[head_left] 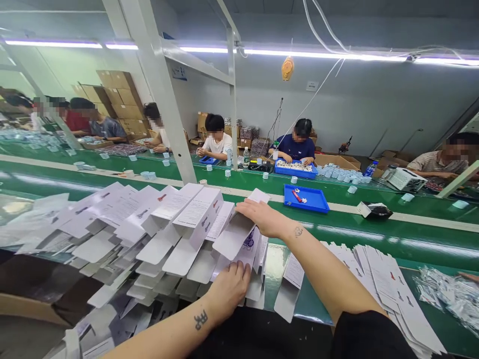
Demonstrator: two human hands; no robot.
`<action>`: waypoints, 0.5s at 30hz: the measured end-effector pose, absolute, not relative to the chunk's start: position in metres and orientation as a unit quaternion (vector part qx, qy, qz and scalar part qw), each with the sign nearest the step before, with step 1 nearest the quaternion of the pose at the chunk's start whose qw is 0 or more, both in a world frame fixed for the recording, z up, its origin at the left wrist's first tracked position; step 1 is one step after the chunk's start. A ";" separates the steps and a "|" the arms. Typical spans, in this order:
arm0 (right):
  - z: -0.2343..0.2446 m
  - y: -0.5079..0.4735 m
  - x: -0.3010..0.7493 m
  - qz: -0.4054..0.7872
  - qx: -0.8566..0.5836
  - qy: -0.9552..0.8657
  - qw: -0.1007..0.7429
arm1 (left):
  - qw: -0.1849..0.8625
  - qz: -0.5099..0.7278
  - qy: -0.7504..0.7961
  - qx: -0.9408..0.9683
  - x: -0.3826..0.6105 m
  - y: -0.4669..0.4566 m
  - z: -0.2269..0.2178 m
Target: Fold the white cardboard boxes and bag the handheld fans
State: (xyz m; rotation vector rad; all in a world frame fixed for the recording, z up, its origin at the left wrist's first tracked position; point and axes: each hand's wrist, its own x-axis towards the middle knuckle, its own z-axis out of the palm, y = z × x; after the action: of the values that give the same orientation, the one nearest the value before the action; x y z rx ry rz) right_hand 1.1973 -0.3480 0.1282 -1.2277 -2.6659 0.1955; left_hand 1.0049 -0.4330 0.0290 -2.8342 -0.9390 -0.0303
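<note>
White printed cartons point(196, 212) with open end flaps lie stacked in a wide heap in front of me. At the heap's right end, my right hand point(260, 217) holds one open white carton point(234, 237) from above, fingers over its top edge. Just below, my left hand point(230, 286) has its fingers bent against a carton point(252, 252) with purple print; its thumb is hidden. A single open carton point(292, 279) stands apart, right of the heap. Flat, unfolded cartons point(381, 279) lie fanned out beyond my right forearm.
A green conveyor belt point(355, 239) runs across, carrying a blue tray point(314, 199) and a black-and-white packet point(374, 210). Small plastic bags point(449, 294) lie at the right. A brown cardboard box point(30, 306) stands lower left. A white post point(164, 99) rises behind the cartons. Several co-workers sit opposite.
</note>
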 end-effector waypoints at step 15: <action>0.188 -0.370 1.278 -0.081 -0.505 -0.712 0.481 | -0.611 -0.448 -0.552 -0.349 1.038 -0.433 0.026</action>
State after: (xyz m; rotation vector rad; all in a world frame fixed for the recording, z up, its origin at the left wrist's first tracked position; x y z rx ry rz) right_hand 1.2779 -0.3702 0.1877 -1.2301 -1.7364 -0.1976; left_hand 1.0379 -0.4329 0.0257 -1.9615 -3.1055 -2.5217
